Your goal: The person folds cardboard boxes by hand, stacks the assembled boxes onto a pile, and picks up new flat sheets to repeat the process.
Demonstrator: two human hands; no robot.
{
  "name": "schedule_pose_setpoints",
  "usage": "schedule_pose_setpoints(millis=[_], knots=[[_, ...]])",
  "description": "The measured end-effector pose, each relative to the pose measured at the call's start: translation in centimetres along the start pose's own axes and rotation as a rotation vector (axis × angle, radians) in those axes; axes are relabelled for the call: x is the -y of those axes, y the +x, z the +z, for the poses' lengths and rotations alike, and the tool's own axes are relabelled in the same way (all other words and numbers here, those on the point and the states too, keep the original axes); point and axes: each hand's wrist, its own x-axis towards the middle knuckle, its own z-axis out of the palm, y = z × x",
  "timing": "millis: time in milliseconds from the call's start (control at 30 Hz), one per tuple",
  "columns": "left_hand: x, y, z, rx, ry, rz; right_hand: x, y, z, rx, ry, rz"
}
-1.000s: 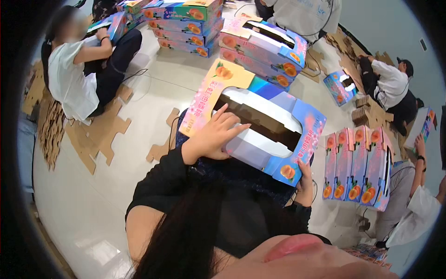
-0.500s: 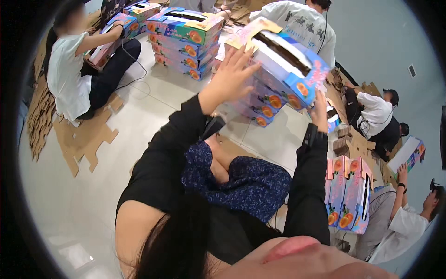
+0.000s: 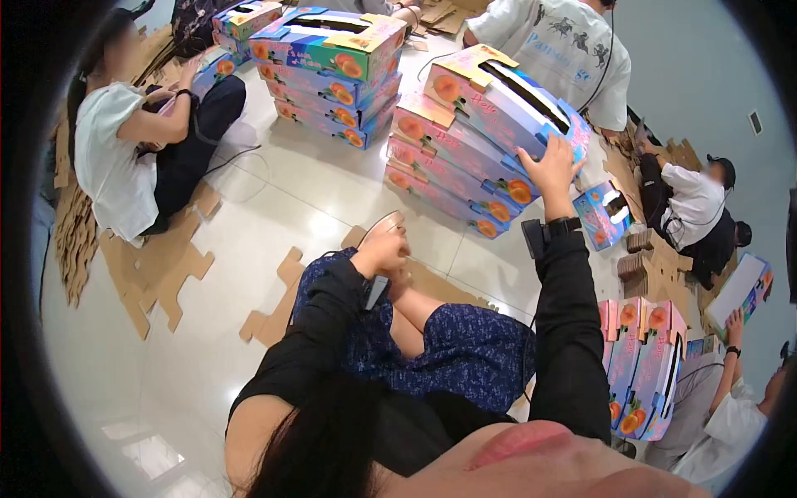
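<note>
A colourful peach-printed carton (image 3: 491, 101) with a slot along its top rests, slightly askew, on a stack of similar cartons (image 3: 432, 151). My right hand (image 3: 550, 170) lies against the near right end of that top carton, its thumb and fingers spread. Low in front of my crossed legs, my left hand (image 3: 384, 251) is closed beside my shoe (image 3: 383, 226). Its fingers curl downward, and whatever may be inside them is hidden.
Another carton stack (image 3: 324, 79) stands ahead to the left. Upright cartons (image 3: 643, 357) sit at my right. Flat cardboard pieces (image 3: 154, 270) lie on the tiled floor. Several people sit around, one in a white shirt (image 3: 556, 46) just beyond the stack.
The top carton has come down onto the stack. My left hand has left it and dropped back towards my feet. My right hand has shifted onto the carton's near end.
</note>
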Motion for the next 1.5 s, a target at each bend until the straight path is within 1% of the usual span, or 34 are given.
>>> schedule_pose_setpoints(millis=[33, 100, 133, 233, 267, 333, 400, 500, 533, 633, 733, 800, 900, 933, 1033, 1067, 1100, 1167, 1267, 1367, 1433, 1500], knots=[[-0.8, 0.9, -0.1, -0.079, -0.101, -0.059, 0.3, 1.0, 0.5, -0.015, -0.028, -0.086], [-1.9, 2.6, -0.5, -0.245, -0.304, -0.185, 0.4, 4.1, 1.0, 0.11, 0.064, -0.124], [-2.8, 3.1, -2.7, -0.29, -0.273, -0.162, 0.3, 5.4, 1.0, 0.176, 0.106, -0.137], [-2.3, 4.2, -3.4, -0.26, -0.696, -0.286, 1.0, 8.5, 0.0, 0.371, 0.072, -0.159], [-1.8, 4.4, -3.4, -0.264, -0.688, -0.307, 0.6, 9.2, 0.8, 0.311, 0.017, -0.221], [-0.7, 3.9, -3.2, -0.267, -0.665, -0.357, 0.4, 10.2, 1.8, 0.368, 0.143, -0.267], [-0.2, 4.0, -2.4, -0.317, -0.722, -0.37, 0.8, 10.7, 2.1, 0.406, 0.239, -0.285], [0.2, 4.5, -2.1, -0.383, -0.757, -0.374, 1.2, 10.6, 1.9, 0.353, 0.202, -0.312], [0.1, 4.6, -1.9, -0.397, -0.768, -0.371, 1.3, 10.3, 1.7, 0.326, 0.171, -0.289], [0.7, 5.3, -0.1, -0.448, -0.831, -0.416, 2.0, 9.5, 0.0, 0.237, 0.174, -0.37], [1.1, 5.4, 0.6, -0.442, -0.858, -0.489, 2.4, 9.7, -1.4, 0.283, 0.303, -0.423], [1.3, 5.3, 0.9, -0.459, -0.851, -0.49, 2.9, 9.7, -2.1, 0.32, 0.375, -0.473], [1.0, 5.2, 0.4, -0.424, -0.87, -0.496, 2.3, 9.5, 0.5, 0.388, 0.35, -0.511], [1.0, 5.2, -0.2, -0.404, -0.878, -0.5, 2.9, 9.3, 0.4, 0.486, 0.398, -0.436], [0.7, 4.8, -0.8, -0.387, -0.839, -0.552, 2.8, 10.1, 0.6, 0.43, 0.324, -0.564], [1.4, 4.9, 0.7, -0.433, -0.888, -0.496, 2.4, 9.7, 0.4, 0.354, 0.191, -0.611], [1.7, 4.8, 1.0, -0.415, -0.892, -0.498, 2.7, 8.5, -0.6, 0.284, -0.017, -0.6], [2.1, 4.9, 1.4, -0.379, -0.899, -0.485, 2.2, 6.1, -2.0, 0.236, -0.082, -0.653], [1.0, 4.9, 0.1, -0.39, -0.959, -0.519, 0.4, -0.4, -5.2, 0.177, 0.098, -0.702], [1.0, 5.1, 0.1, -0.422, -1.04, -0.524, -3.2, -7.7, -8.0, 0.228, 0.235, -0.53], [1.0, 5.6, 0.0, -0.419, -0.933, -0.506, -7.0, -12.9, -8.3, 0.237, 0.231, -0.364], [0.6, 5.7, 0.1, -0.406, -0.829, -0.49, -11.7, -18.7, -8.0, 0.346, 0.166, -0.245]])
